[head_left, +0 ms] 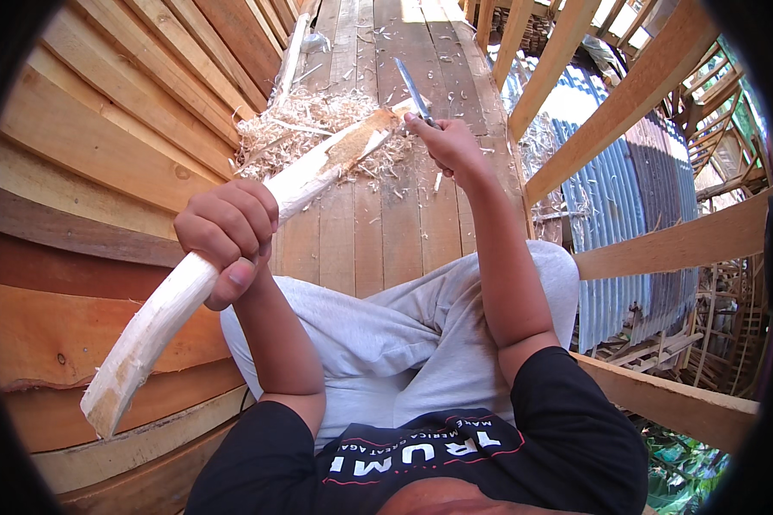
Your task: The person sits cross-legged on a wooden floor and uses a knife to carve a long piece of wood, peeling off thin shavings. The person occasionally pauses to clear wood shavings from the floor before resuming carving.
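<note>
Left hand (228,233) grips 1 pale stick (313,178), right hand (452,148) 1 knife (413,89).

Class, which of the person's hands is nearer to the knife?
Right. The right hand is on the knife itself, holding it at its handle end; the left hand is farther away, wrapped around the pale wooden pole.

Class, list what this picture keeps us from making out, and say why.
Head view: the stretch of pale stick inside the left hand, covered by its fingers.
Head view: most of the knife handle, wrapped by the right hand.
Head view: the floorboards' far end, cut off by the top edge.
</note>
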`<state>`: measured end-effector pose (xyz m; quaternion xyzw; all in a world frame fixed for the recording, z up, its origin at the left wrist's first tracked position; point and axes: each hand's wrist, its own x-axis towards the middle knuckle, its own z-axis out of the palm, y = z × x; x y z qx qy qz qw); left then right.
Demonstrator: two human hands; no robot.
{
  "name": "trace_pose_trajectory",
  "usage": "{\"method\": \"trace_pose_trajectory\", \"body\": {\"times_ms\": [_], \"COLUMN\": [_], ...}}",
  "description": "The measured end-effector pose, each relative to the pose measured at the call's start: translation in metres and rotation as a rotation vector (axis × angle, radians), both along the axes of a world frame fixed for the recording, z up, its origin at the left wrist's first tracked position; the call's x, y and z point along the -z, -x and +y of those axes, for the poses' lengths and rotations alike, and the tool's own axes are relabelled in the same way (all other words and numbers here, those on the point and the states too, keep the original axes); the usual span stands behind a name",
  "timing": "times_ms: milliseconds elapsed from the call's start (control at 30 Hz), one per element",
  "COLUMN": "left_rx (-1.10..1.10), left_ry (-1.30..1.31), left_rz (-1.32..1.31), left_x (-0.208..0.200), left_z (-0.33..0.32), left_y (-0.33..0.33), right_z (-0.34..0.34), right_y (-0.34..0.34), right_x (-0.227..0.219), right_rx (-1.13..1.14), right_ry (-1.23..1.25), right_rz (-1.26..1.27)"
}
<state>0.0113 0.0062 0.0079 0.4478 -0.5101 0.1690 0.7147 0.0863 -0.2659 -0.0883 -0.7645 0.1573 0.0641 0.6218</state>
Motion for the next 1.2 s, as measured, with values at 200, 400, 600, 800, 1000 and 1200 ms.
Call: {"method": "trace_pose_trajectory", "body": {"times_ms": [200,400,600,800,1000,1200], "left_rx": [-0.003,0.027,0.03,0.027,0.003,-0.065], "left_ry": [0.01,0.05,0.047,0.044,0.061,0.05], "left_rz": [0.009,0.021,0.024,0.019,0.026,0.025], "left_x": [0.001,0.001,0.001,0.001,0.001,0.005], "left_z": [-0.001,0.0,0.0,0.001,0.002,0.0], "left_y": [0.0,0.0,0.0,-0.001,0.0,0.0], "right_z": [0.003,0.007,0.005,0.007,0.009,0.012], "right_y": [0.003,0.007,0.004,0.004,0.001,-0.002], "right_x": [-0.005,-0.013,-0.006,-0.004,0.002,0.009], "right_rx": [-0.037,-0.06,-0.1,-0.146,-0.179,-0.163], "right_ry": [0.036,0.03,-0.134,-0.149,-0.192,-0.012], "right_rz": [0.02,0.051,0.101,0.096,0.086,-0.119]}}
